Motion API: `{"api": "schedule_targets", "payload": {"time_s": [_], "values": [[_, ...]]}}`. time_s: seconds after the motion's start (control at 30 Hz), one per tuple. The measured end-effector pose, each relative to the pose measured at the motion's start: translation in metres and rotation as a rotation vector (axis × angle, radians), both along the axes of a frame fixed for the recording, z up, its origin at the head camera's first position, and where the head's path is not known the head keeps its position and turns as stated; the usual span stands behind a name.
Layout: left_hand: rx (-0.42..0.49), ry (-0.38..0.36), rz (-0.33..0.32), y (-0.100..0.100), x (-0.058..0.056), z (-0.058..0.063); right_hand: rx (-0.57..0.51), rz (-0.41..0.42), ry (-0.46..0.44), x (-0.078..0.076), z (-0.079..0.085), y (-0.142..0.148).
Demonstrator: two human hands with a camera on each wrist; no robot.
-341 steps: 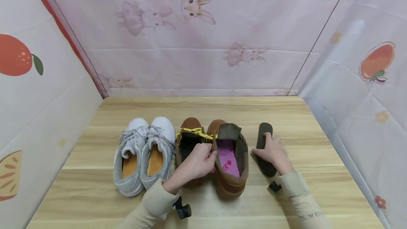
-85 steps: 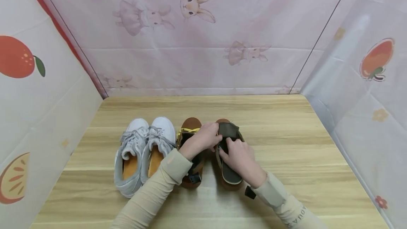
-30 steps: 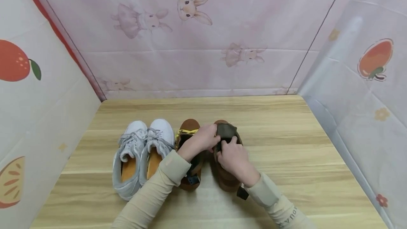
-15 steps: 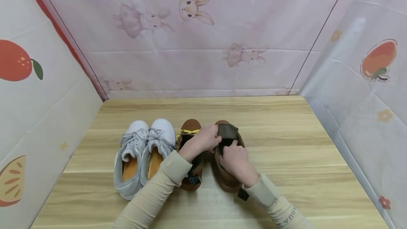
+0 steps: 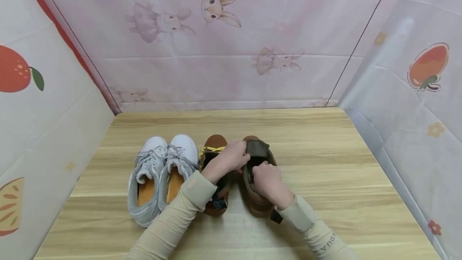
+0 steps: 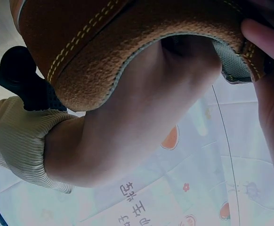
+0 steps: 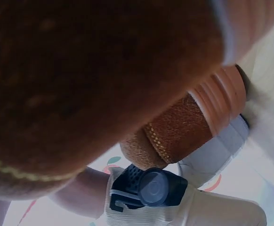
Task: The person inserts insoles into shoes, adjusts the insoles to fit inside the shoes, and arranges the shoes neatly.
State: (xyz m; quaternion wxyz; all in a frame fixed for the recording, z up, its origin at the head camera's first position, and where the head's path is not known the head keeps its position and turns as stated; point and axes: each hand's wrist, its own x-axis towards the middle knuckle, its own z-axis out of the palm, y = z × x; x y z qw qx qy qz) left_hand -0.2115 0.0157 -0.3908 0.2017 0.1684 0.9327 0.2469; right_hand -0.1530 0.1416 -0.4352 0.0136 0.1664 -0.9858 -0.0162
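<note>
In the head view, a brown suede shoe (image 5: 254, 202) with its dark tongue (image 5: 257, 148) folded forward stands just right of centre. My left hand (image 5: 232, 157) pinches its left collar edge by the lace holes; the left wrist view has the thumb (image 6: 264, 41) on the outside of the suede collar (image 6: 141, 23). My right hand (image 5: 267, 177) reaches down into the opening, its fingers hidden inside the shoe. The dark insole is out of sight in there. The matching brown shoe (image 5: 215, 143), with yellow laces, stands to the left, partly under my left forearm.
Two white sneakers (image 5: 138, 212) with grey laces and orange insoles stand side by side on the left of the wooden table (image 5: 325, 151). Printed cloth walls (image 5: 223, 79) rise at the back and both sides. A black camera mount sits on each wrist.
The dark insole went from the table at right into the brown shoe; its heel end, raised 2.8 s ago, has dropped from sight. My right fingers have drawn back toward the heel; my left keeps its grip.
</note>
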Motion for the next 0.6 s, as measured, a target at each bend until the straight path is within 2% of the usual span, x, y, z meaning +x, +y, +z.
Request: {"api": "schedule_targets", "payload": {"time_s": [0.1, 0.3, 0.5, 0.6], "values": [[0.012, -0.003, 0.008, -0.001, 0.0, 0.001, 0.0, 0.034, 0.012, 0.001, 0.002, 0.001], [0.025, 0.009, 0.004, -0.002, 0.0, 0.0, 0.003, 0.04, -0.048, 0.003, 0.008, 0.001], [0.048, 0.012, -0.001, -0.002, -0.001, -0.003, -0.078, 0.033, -0.148, 0.004, 0.013, 0.004], [0.058, 0.002, 0.001, -0.002, -0.001, -0.002, -0.059, 0.06, -0.219, 0.002, 0.016, 0.005]]}}
